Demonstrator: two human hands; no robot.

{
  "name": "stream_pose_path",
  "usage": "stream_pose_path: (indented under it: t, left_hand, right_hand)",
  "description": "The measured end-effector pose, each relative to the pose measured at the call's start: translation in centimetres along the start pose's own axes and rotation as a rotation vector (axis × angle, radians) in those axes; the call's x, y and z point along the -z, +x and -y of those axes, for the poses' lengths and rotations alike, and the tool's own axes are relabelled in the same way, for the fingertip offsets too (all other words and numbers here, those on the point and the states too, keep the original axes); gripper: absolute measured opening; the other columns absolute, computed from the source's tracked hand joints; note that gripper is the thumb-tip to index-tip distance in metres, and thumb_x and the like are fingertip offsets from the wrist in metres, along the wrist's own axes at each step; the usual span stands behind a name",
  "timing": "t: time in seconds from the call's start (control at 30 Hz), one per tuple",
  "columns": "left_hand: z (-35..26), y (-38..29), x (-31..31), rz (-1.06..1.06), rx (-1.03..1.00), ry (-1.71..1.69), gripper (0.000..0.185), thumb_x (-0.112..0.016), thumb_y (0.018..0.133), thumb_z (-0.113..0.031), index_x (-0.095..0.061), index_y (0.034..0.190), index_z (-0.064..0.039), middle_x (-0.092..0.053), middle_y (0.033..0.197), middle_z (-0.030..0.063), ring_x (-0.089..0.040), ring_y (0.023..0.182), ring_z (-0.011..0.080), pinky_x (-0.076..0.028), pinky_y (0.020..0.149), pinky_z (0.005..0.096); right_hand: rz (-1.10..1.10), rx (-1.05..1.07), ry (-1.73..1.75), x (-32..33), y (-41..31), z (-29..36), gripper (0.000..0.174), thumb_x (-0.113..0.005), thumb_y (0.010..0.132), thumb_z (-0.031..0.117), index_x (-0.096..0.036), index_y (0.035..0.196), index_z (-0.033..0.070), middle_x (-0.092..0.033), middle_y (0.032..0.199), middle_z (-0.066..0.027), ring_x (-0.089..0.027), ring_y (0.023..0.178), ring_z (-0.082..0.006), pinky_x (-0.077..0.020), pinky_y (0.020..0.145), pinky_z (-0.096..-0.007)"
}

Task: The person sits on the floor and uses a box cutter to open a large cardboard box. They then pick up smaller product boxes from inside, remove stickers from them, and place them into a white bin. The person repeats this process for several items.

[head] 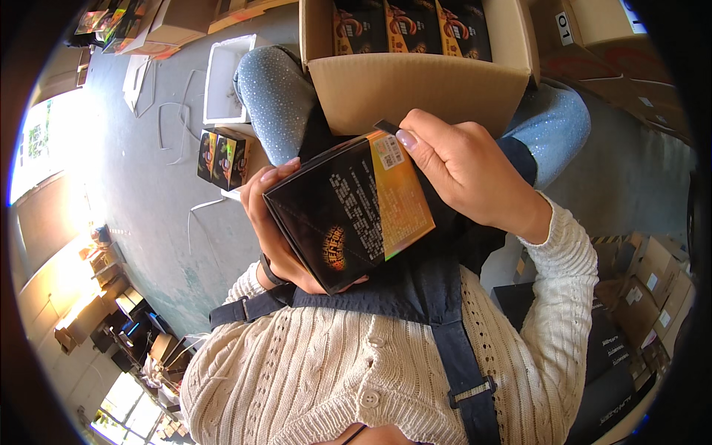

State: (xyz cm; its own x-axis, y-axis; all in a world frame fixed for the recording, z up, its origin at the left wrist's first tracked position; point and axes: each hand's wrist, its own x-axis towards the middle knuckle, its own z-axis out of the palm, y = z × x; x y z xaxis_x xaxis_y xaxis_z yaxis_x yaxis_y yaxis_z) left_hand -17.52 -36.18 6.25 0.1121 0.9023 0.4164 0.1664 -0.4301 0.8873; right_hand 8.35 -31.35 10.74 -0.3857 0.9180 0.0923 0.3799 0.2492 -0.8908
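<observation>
My left hand (272,222) supports a black and orange printed cardboard box (339,217) from its left side and underneath. The box is tilted in front of my chest, its printed panel turned up towards me. Near the orange end sits a white label (388,152) with a printed code. With thumb and fingers my right hand (456,161) pinches a small dark flap (385,127) at the box's upper end. Whether that flap is part of the box or a separate piece is unclear. Beyond it, a large open carton (417,89) holds three similar black boxes (411,28).
The carton stands between my knees. On the left are a white foam bin (225,83), two small printed boxes (222,158) and loose white straps (183,122) on the grey floor (150,211). Stacked cartons (601,55) rise at right; more cartons (648,289) lie at lower right.
</observation>
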Motion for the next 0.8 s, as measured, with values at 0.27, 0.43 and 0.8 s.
stream_pose_path:
  t: [0.27,0.43,0.8]
  left_hand:
    - [-0.3,0.5,-0.1,0.024,-0.017,-0.106,0.126,-0.098,0.051,-0.041,-0.028,0.148,-0.001,-0.048,0.137,0.0230,-0.056,0.123,0.0338,-0.048,0.105,0.0469]
    - [0.0,0.6,0.8,0.104,-0.067,0.012,0.137,-0.096,0.048,-0.054,-0.024,0.146,0.008,-0.039,0.132,0.0228,-0.048,0.123,0.0320,-0.049,0.102,0.0439]
    - [-0.3,-0.3,-0.8,-0.121,0.083,-0.057,0.136,-0.096,0.046,-0.057,-0.029,0.144,0.009,-0.043,0.131,0.0222,-0.047,0.120,0.0302,-0.048,0.098,0.0414]
  right_hand:
    - [0.089,-0.012,0.036,0.7,0.6,-0.1,0.018,-0.055,0.102,0.016,-0.053,0.091,0.001,-0.059,0.064,-0.0214,-0.062,0.060,-0.0404,-0.0450,0.052,-0.0459]
    - [0.041,0.061,-0.001,0.4,0.6,-0.4,0.020,-0.055,0.102,0.016,-0.052,0.089,0.001,-0.058,0.063,-0.0212,-0.062,0.059,-0.0401,-0.0446,0.051,-0.0447]
    - [0.009,-0.134,0.019,0.2,0.0,0.8,0.021,-0.050,0.106,0.017,-0.056,0.097,0.000,-0.056,0.065,-0.0158,-0.059,0.056,-0.0288,-0.0429,0.055,-0.0339]
